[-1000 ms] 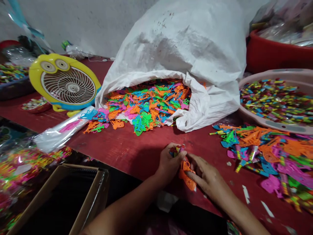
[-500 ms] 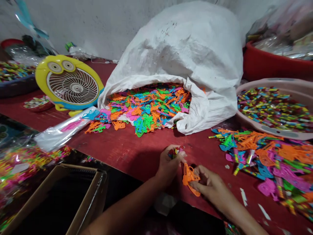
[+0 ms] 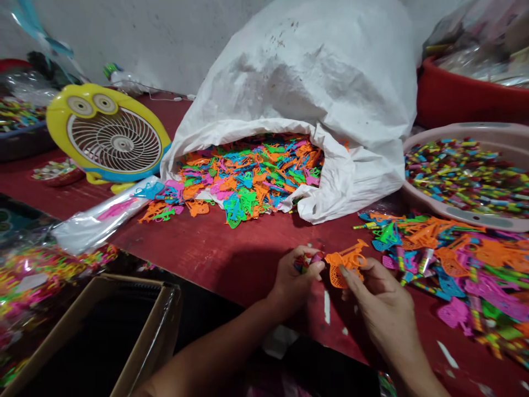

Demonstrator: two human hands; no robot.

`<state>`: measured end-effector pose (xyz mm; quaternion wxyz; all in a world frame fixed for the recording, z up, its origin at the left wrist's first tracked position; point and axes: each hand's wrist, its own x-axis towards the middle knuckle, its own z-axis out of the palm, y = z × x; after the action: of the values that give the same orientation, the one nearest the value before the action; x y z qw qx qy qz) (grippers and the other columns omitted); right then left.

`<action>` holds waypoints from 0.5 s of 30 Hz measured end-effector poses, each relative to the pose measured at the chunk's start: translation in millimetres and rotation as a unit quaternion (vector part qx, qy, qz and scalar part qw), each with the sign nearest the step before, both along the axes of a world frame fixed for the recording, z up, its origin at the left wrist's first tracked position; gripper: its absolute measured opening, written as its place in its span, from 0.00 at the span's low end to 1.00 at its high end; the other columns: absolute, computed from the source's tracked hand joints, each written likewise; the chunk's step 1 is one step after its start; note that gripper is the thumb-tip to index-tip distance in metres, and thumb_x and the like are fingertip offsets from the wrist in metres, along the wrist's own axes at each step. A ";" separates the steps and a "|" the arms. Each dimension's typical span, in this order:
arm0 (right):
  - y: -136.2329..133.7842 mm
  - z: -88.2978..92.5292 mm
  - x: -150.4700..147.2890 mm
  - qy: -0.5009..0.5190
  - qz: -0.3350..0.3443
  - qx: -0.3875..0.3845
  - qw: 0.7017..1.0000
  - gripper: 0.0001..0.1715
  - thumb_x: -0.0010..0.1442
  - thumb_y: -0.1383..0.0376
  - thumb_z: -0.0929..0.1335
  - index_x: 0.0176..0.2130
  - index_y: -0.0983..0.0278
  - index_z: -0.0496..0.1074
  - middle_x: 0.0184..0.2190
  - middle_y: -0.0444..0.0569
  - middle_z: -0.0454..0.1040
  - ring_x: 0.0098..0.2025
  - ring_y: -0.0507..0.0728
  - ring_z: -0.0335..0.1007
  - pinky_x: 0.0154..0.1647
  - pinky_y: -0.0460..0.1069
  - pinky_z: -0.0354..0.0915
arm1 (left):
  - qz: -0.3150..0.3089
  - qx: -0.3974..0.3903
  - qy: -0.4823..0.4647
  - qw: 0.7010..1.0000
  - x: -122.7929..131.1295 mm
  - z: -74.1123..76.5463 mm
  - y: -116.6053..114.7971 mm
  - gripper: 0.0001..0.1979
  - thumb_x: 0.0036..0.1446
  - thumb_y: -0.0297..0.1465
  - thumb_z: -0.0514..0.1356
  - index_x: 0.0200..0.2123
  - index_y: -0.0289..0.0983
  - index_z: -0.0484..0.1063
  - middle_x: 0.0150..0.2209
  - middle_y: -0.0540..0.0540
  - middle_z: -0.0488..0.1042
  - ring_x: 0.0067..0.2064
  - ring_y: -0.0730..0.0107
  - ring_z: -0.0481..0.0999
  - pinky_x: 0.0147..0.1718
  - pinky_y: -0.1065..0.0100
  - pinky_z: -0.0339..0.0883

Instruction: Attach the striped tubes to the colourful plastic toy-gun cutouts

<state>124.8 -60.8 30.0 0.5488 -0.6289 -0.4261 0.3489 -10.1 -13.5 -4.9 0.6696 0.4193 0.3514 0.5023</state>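
My left hand (image 3: 287, 286) is closed around several small rolls in shiny coloured wrappers (image 3: 306, 261); the fingers partly hide them. Just to its right, my right hand (image 3: 386, 300) pinches an orange plastic toy piece (image 3: 339, 271) with a mesh panel and a thin rod-like end. The toy's left end comes close to the left fingertips; whether they touch I cannot tell. Beyond the hands, a white sack (image 3: 314, 77) lies with its mouth towards me, and a heap of similar toys in several colours (image 3: 256, 176) spills from it onto the red tabletop (image 3: 198, 248).
At right lies a pile of mixed toys and rolls (image 3: 454, 270), before a pink basin (image 3: 467, 218) of wrapped rolls. A red tub (image 3: 467, 105) stands behind. To the left are a yellow fan (image 3: 122, 143), plastic bags (image 3: 99, 220) and a cardboard box (image 3: 152, 325) below the table edge.
My right hand has raised the orange toy piece and turned it, so its mesh end now points left and down. My left hand keeps its rolls. The view has shifted slightly.
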 end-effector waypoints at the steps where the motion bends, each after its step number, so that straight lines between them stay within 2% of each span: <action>1: -0.5 -0.5 -0.8 -0.015 -0.001 0.004 1.000 0.17 0.55 0.55 0.74 0.38 0.61 0.69 0.28 0.43 0.71 0.23 0.49 0.64 0.22 0.44 0.62 | -0.003 0.007 0.005 1.000 -0.6 -0.4 -0.2 0.08 0.54 0.32 0.64 0.37 0.34 0.74 0.24 0.53 0.69 0.25 0.77 0.67 0.28 0.73 0.60; 8: -4.3 -4.8 6.5 -0.128 0.031 0.038 0.991 0.11 0.61 0.57 0.71 0.40 0.60 0.71 0.33 0.46 0.72 0.30 0.53 0.68 0.28 0.46 0.66 | 0.008 0.058 0.051 0.997 -0.8 -1.7 -0.1 0.06 0.54 0.30 0.63 0.35 0.34 0.75 0.25 0.52 0.69 0.28 0.76 0.65 0.30 0.72 0.60; 15: -1.7 3.8 11.7 -0.203 0.083 0.015 0.975 0.11 0.63 0.56 0.68 0.34 0.60 0.69 0.25 0.44 0.69 0.25 0.52 0.65 0.24 0.45 0.62 | 0.031 0.098 0.090 0.991 -0.9 -0.9 -5.1 0.06 0.53 0.30 0.63 0.34 0.34 0.76 0.30 0.48 0.75 0.31 0.72 0.69 0.34 0.69 0.63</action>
<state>136.5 -62.5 33.7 0.4293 -0.6407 -0.5848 0.2513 -11.0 -18.6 -5.8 0.5746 0.5154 0.3724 0.5153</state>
